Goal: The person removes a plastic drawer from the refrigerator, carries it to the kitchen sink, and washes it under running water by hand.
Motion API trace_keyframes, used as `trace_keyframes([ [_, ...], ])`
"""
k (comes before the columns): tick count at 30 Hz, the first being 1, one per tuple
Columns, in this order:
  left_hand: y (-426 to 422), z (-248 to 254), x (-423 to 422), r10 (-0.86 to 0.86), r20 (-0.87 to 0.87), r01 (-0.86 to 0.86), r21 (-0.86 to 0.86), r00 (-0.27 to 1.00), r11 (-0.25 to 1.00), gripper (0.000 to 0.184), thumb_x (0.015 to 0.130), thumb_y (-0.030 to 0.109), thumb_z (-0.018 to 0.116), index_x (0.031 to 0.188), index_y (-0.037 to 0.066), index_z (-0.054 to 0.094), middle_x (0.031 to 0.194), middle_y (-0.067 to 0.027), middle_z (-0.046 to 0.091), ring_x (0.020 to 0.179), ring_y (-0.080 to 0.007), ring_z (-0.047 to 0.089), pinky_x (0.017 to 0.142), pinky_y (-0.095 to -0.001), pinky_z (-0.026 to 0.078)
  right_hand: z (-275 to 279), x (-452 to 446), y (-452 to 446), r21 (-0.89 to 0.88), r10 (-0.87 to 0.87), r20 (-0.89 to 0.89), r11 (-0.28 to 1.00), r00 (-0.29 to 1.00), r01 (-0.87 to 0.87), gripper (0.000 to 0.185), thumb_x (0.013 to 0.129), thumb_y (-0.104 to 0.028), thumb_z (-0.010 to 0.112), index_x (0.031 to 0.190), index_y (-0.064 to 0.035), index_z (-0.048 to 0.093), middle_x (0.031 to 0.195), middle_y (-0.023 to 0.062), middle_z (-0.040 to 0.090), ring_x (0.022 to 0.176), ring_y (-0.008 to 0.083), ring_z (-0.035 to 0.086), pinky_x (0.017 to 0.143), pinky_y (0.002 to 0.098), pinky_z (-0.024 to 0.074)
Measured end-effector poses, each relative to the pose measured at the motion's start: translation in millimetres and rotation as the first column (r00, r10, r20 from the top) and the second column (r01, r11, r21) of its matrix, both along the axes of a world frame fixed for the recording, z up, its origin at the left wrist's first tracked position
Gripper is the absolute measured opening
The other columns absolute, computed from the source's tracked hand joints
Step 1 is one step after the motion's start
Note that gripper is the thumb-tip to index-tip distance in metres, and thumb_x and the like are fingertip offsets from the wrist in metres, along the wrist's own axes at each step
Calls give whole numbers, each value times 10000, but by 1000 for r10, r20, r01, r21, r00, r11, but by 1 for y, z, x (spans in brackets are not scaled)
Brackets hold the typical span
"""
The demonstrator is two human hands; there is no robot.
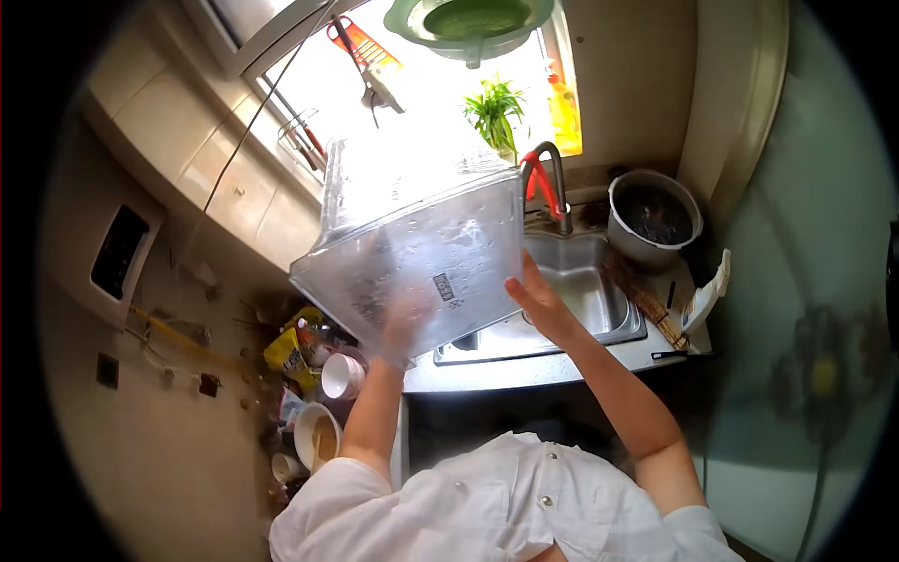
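Note:
A large clear plastic bin (393, 281), wet with drops and bearing a small dark label, is held up tilted above the counter and sink. My left hand (407, 318) shows blurred through the plastic at the bin's lower left, its fingers smeared. At the bin's right edge is my right hand (541, 302), fingers spread, thumb apart, the palm against the side. Behind and right of the bin lies the steel sink (585, 281), with a curved faucet (562, 201) that has a red piece on it.
Right of the sink are a pot (646, 245) with dark contents, a bundled brush (655, 309) and a white bottle (707, 295). Bowls (343, 377) and packets crowd the left. A green basin (468, 23) hangs overhead; a plant (494, 112) stands by the window.

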State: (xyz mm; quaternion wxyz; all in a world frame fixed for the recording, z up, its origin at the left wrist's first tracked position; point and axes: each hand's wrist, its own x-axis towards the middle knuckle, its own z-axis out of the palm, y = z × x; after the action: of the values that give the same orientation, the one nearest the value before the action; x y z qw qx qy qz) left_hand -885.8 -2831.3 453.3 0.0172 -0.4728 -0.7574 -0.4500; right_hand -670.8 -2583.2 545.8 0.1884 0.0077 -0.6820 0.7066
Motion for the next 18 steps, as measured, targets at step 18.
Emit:
trace_keyframes([
  [18, 23, 30, 68, -200, 718, -68, 325, 667, 943, 364, 954, 152, 410, 1292, 18, 420, 1200, -118, 521, 1091, -219, 502, 961, -349, 407, -2, 17, -24, 72, -161, 14, 985, 987, 159, 759, 918, -493, 462, 1409, 17, 188, 1420, 166, 304, 1329, 244, 257, 1088, 319, 160],
])
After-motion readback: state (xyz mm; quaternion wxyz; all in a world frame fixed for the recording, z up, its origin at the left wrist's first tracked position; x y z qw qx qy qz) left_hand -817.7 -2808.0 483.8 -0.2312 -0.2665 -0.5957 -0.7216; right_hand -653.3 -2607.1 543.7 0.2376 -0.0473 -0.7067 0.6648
